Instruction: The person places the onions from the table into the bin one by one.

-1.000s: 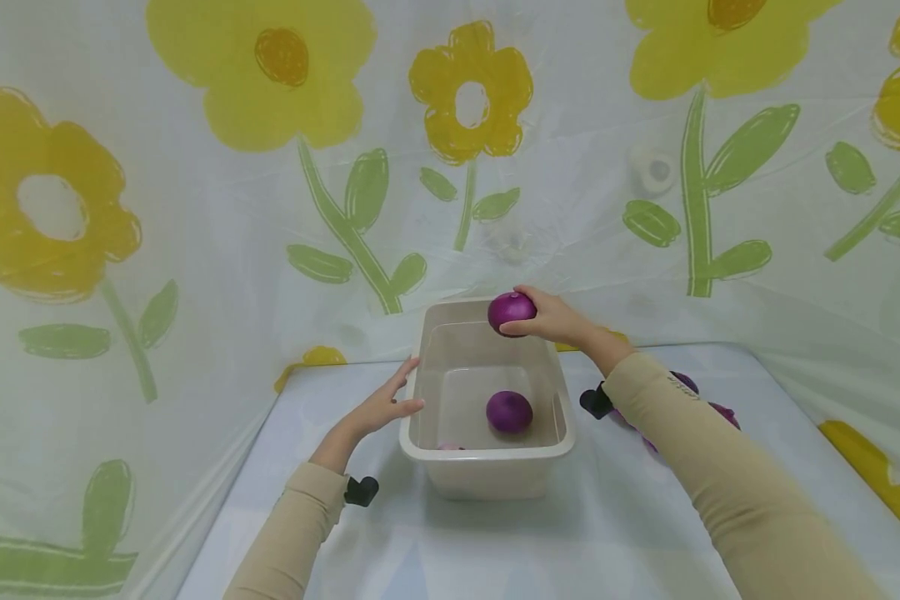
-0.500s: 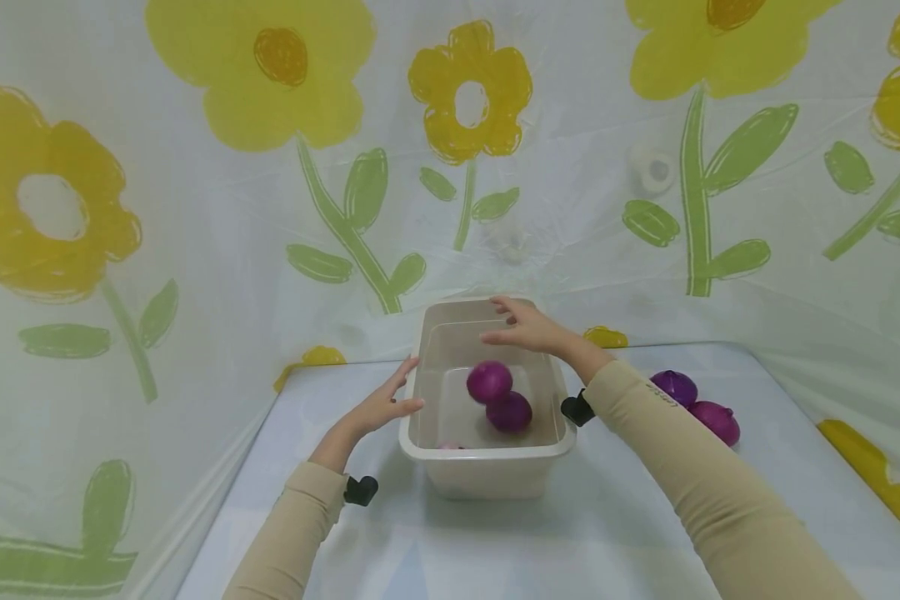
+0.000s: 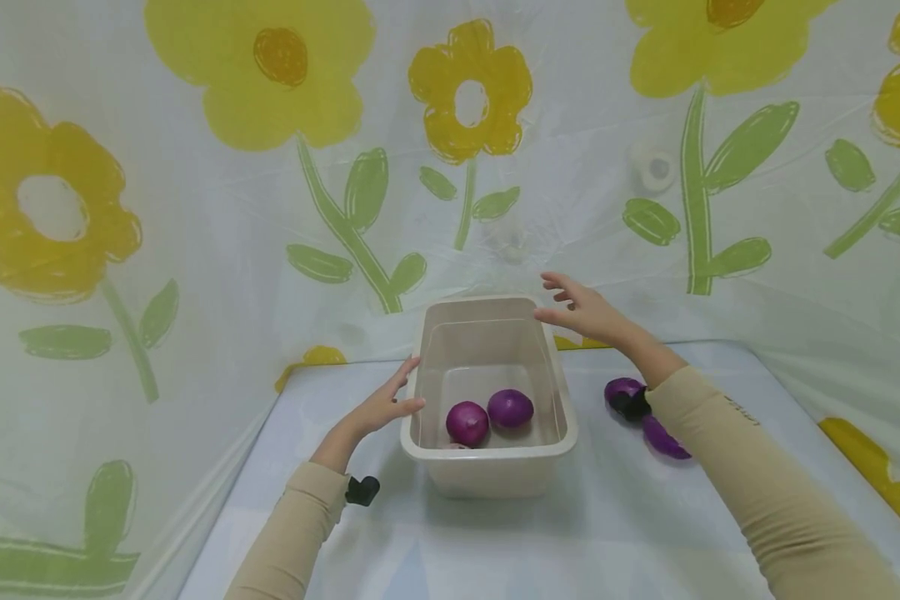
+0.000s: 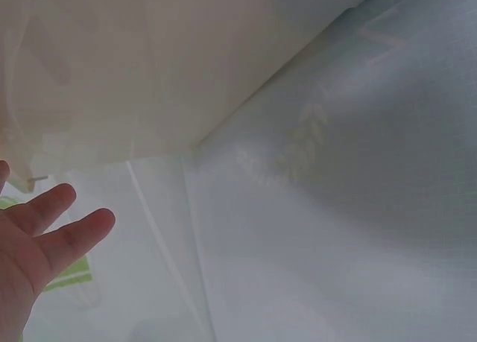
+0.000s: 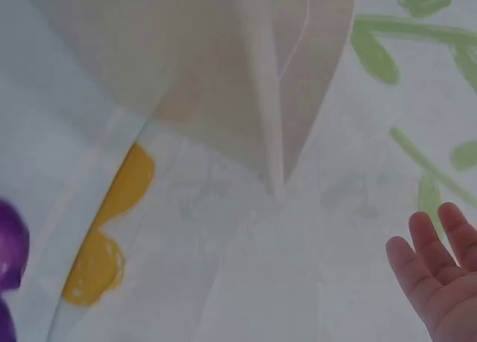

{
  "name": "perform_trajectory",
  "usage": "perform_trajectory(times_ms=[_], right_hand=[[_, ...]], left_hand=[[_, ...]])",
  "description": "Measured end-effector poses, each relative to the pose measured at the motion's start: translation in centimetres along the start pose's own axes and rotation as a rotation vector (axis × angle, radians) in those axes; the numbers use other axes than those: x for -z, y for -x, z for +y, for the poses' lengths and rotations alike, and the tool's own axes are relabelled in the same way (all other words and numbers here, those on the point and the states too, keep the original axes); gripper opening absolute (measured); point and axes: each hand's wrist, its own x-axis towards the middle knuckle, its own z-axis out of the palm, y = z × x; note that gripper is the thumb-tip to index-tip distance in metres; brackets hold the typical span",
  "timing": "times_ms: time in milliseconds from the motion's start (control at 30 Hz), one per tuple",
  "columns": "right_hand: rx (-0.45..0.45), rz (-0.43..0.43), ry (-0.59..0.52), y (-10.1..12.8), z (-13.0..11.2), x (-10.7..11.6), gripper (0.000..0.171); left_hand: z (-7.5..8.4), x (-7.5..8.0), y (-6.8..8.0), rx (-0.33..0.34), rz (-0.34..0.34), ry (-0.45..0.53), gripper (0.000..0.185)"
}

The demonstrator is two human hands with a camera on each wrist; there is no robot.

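Two purple onions, one reddish point(image 3: 467, 423) and one darker point(image 3: 511, 408), lie side by side in the near part of a beige plastic bin point(image 3: 487, 455). A bit of something pinkish shows below the reddish one, mostly hidden by the near rim. My left hand point(image 3: 378, 408) rests at the bin's left rim, fingers spread. My right hand point(image 3: 588, 315) hovers by the far right corner, fingers loosely bent around nothing. Beneath the right forearm, two more purple onions, one point(image 3: 621, 392) farther and one point(image 3: 664, 440) nearer, lie on the table, partly covered by the sleeve and wrist camera.
The bin stands on a white-covered table point(image 3: 495, 550). A white curtain point(image 3: 562, 192) printed with yellow flowers hangs close behind the bin and along the sides. A black wrist camera point(image 3: 362, 491) sits on the left wrist.
My right hand let go of an onion, which dropped into the bin and rolled toward the near left beside the other. The hand then moved right, out over the rim. My left hand stayed put.
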Motion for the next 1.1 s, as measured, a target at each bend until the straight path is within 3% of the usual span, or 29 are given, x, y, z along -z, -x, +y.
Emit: perform_trajectory(times_ms=[267,400,500,767,1100], right_hand=[[-0.041,0.093,0.05,5.2,3.1,3.4,0.069],[-0.102,0.103,0.048,7.7,5.8,3.6,0.069],[-0.168,0.099,0.023,9.6,8.3,3.0,0.072],[-0.323,0.086,-0.009,13.8,14.3,0.4,0.076],[-0.398,0.084,-0.022,15.8,18.3,-2.9,0.082]], left_hand=[[0.1,0.0,0.0,-0.01,0.007,0.006,0.084],[-1.7,0.0,-1.0,-0.012,0.028,-0.005,0.085],[-3.0,-0.1,-1.6,-0.008,0.047,-0.011,0.088],[-3.1,-0.4,-1.6,0.0,0.053,-0.013,0.083],[-3.1,-0.4,-1.4,0.023,0.065,-0.02,0.086]])
